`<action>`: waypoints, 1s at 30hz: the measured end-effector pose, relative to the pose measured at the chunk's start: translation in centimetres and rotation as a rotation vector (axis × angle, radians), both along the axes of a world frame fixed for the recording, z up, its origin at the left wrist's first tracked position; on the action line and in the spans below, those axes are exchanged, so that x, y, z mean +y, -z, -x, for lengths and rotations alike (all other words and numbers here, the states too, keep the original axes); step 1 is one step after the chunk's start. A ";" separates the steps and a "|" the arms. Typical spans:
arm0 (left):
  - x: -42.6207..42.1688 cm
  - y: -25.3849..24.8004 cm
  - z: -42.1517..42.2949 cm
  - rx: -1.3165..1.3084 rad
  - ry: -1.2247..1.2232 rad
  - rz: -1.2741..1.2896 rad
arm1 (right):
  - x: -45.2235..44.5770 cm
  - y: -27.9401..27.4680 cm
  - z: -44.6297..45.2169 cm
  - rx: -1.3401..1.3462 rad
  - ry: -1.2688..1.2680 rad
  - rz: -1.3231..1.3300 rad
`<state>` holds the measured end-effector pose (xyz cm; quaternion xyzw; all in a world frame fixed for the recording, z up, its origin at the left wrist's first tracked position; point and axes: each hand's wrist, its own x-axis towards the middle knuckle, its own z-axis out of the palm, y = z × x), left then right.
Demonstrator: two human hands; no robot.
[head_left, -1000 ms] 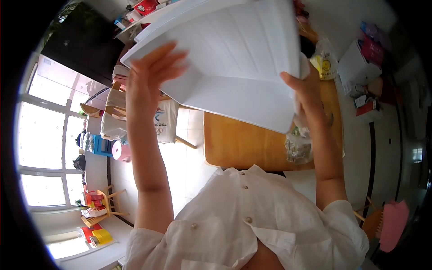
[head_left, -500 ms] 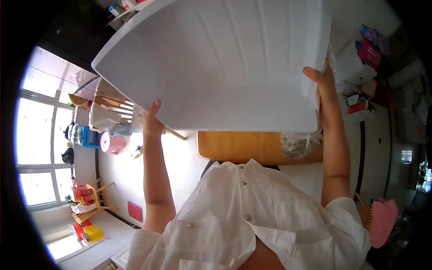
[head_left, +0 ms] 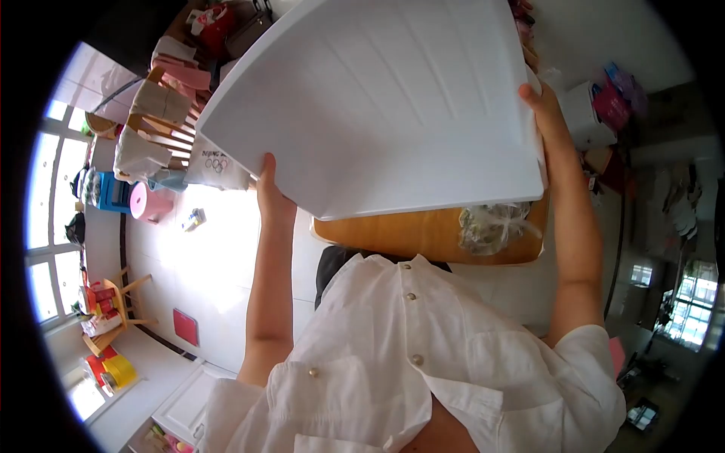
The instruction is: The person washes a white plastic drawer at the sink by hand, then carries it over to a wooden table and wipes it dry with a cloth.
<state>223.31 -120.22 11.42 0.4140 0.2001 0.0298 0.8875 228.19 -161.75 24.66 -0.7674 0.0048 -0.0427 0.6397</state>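
A large white plastic bin or drawer [head_left: 377,128] with ridges on one inner face is held up in front of me, over a wooden table. My left hand [head_left: 273,189] grips its lower left edge, thumb on the near face and the other fingers hidden behind. On the right edge, my right hand [head_left: 541,106] is closed the same way, its thumb over the rim. Below the bin's lower edge, a clear plastic bag with greenish contents [head_left: 487,229] lies on the table.
The wooden table [head_left: 393,232] stands just in front of me. To the left are wooden chairs [head_left: 162,128] with cloths and bags, a pink stool [head_left: 149,202], a blue crate [head_left: 113,192] and a red flat square [head_left: 186,326] on the floor. A white box [head_left: 589,113] stands at right.
The view has turned, so the chairs and table appear shifted. The white bin has tilted, its lower right corner now higher than its lower left, with both hands still on it.
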 end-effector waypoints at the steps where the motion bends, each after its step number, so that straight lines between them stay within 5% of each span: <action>1: 0.3 0.6 0.5 -0.004 -0.006 0.027 | -0.4 0.8 -1.0 0.032 0.029 -0.029; 6: 0.3 0.7 2.4 0.129 -0.157 -0.030 | -4.5 4.4 -5.5 0.196 0.450 0.029; 9: 1.0 0.7 2.9 0.172 -0.229 -0.134 | -2.0 0.6 -3.2 0.046 0.580 -0.096; 12: 1.0 0.9 3.0 0.087 -0.283 -0.156 | 0.3 -0.5 -0.2 -0.186 0.259 0.014; 16: -0.3 -0.3 2.3 0.089 -0.265 -0.230 | 8.9 3.0 2.1 -0.413 -0.054 0.859; 18: -0.3 -0.3 2.1 0.048 -0.279 -0.234 | 11.7 6.3 2.1 -0.536 0.011 1.303; 20: -0.2 -0.4 2.0 0.007 -0.290 -0.245 | 11.3 10.1 1.5 -0.636 0.151 1.416; 23: -0.4 -1.4 1.8 -0.028 -0.315 -0.257 | 15.0 12.9 2.3 -0.483 -0.033 1.160; 26: -2.1 -1.9 1.2 -0.029 -0.354 -0.218 | 25.3 9.8 5.4 -0.194 -0.423 1.121; 30: -2.7 -1.7 0.9 -0.046 -0.317 -0.141 | 27.0 13.9 8.1 -0.552 -0.355 1.041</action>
